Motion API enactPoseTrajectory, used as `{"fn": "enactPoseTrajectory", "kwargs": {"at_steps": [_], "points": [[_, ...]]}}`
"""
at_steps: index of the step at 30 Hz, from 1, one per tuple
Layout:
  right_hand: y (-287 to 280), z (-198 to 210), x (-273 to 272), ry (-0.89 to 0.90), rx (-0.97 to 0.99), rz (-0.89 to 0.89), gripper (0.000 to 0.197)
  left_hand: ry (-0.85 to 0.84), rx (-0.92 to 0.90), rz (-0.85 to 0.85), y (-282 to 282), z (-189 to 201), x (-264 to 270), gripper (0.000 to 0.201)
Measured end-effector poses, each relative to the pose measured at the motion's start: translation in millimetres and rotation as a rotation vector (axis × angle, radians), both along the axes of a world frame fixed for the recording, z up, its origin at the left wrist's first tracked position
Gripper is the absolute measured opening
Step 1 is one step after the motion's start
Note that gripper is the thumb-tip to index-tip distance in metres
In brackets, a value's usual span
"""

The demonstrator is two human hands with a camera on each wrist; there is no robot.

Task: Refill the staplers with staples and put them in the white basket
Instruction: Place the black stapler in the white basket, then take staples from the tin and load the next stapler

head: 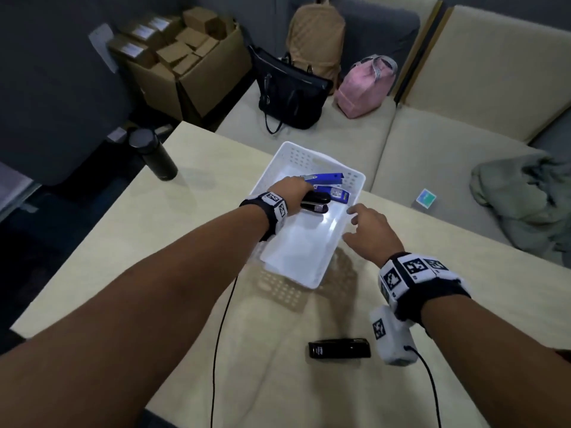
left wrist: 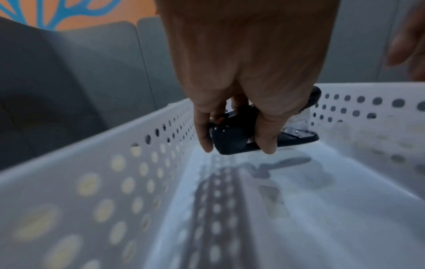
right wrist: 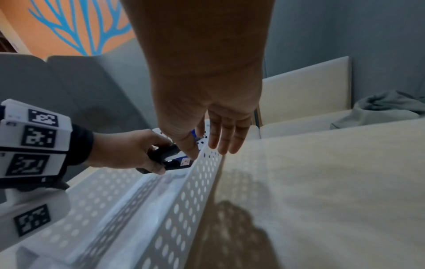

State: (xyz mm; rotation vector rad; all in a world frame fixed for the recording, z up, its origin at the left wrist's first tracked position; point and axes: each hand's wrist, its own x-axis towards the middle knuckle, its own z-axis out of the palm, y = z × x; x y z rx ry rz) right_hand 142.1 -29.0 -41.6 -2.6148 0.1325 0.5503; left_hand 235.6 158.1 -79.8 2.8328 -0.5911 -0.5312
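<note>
L hand gripping black stapler in white basket, R hand beside

both forearms are bare. each wrist wears a black band with white blocks printed with black square codes. a white camera box hangs at the right wrist's 6 o'clock, trailing a thin black cable.

White basket, blue stapler, black stapler
</note>
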Motion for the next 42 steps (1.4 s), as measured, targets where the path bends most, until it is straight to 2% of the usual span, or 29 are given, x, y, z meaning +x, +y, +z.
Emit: {"fn": "enactPoseTrajectory", "kwargs": {"at_steps": [3,7,9,11,14,16,18,19,21,24,27,30,35,37,42], "points": [[-4,-9,-11,-0.005,0.012,-0.076,0.048,-0.036,0.026,-0.060,-14,-15,6,0.021],[-16,-25,-32,0.044,0.018,-0.136,0.040,-0.102,0.160,-0.136,-31,-19,12,0.023],[-23,-30,-42,0.140,0.025,-0.070,0.032,-0.149,0.178,-0.164,-33,-10,14,0.021],[-28,-32,-54,0.309,0.039,0.076,0.031,-0.236,0.187,-0.202,-36,1,11,0.020],[-33,-31,-81,0.554,0.047,0.276,0.048,-0.395,0.089,-0.203,-46,23,-12,0.029],[-35,-35,-103,0.577,0.003,0.380,0.059,-0.487,-0.038,-0.233,-58,35,-35,0.028],[-38,-40,-128,0.512,-0.026,0.429,0.059,-0.559,-0.207,-0.287,-76,46,-69,0.024],[-39,-43,-138,0.461,-0.036,0.420,0.053,-0.516,-0.262,-0.313,-84,50,-87,0.023],[-43,-47,-158,0.353,-0.063,0.391,0.038,-0.328,-0.292,-0.390,-97,49,-129,0.025],[-61,-54,-192,0.251,-0.061,0.344,0.026,0.006,-0.116,-0.509,-114,28,-204,0.031],[-90,-56,-224,0.164,-0.068,0.269,0.027,0.217,-0.007,-0.461,-128,2,-265,0.043],[-122,-56,-252,0.106,-0.100,0.219,0.017,0.225,0.037,-0.447,-152,-9,-306,0.036],[-165,-58,-293,0.085,-0.128,0.149,0.015,0.139,0.119,-0.556,-197,-4,-347,0.021],[-174,-56,-306,0.051,-0.154,0.095,0.017,0.096,0.074,-0.538,-205,4,-350,0.022],[-180,-48,-316,0.011,-0.151,0.032,0.013,0.110,-0.132,-0.335,-189,17,-341,0.017]]}}
